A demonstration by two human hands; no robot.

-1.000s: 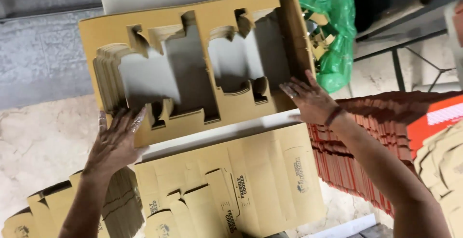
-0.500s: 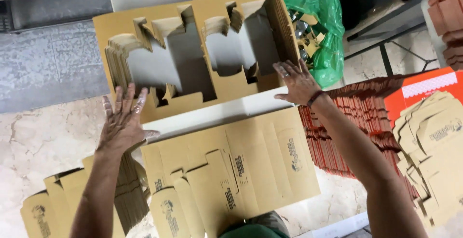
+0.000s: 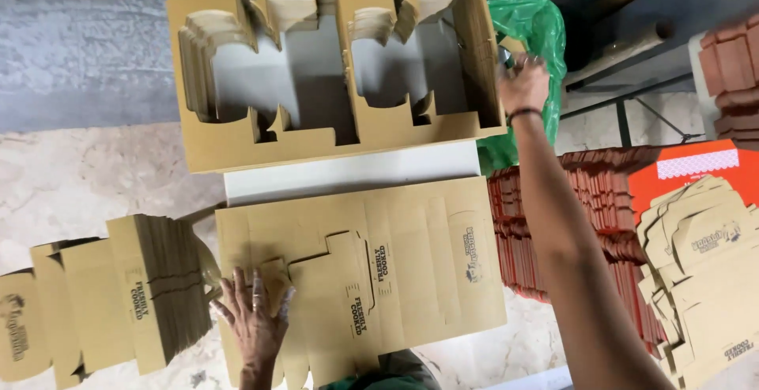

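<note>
My left hand (image 3: 253, 317) lies flat, fingers spread, on the near left corner of a stack of brown die-cut box blanks (image 3: 395, 263) on a white table (image 3: 348, 175). My right hand (image 3: 523, 83) reaches far right, its fingers closed at the right edge of a thick stack of brown cardboard waste frames (image 3: 332, 133) with box-shaped cut-outs, next to a green plastic bag (image 3: 531, 26). What the fingers hold is unclear.
Another stack of brown box blanks (image 3: 118, 299) stands at the left. Red-brown flat cartons (image 3: 569, 224) lie in a row at the right, with an orange carton (image 3: 688, 164) and more brown blanks (image 3: 704, 263). Pale stone floor (image 3: 71, 176) lies below.
My left hand has left the waste frame stack and dropped onto the near blank stack. My right hand has slid from the frame's near right corner up to its right edge.
</note>
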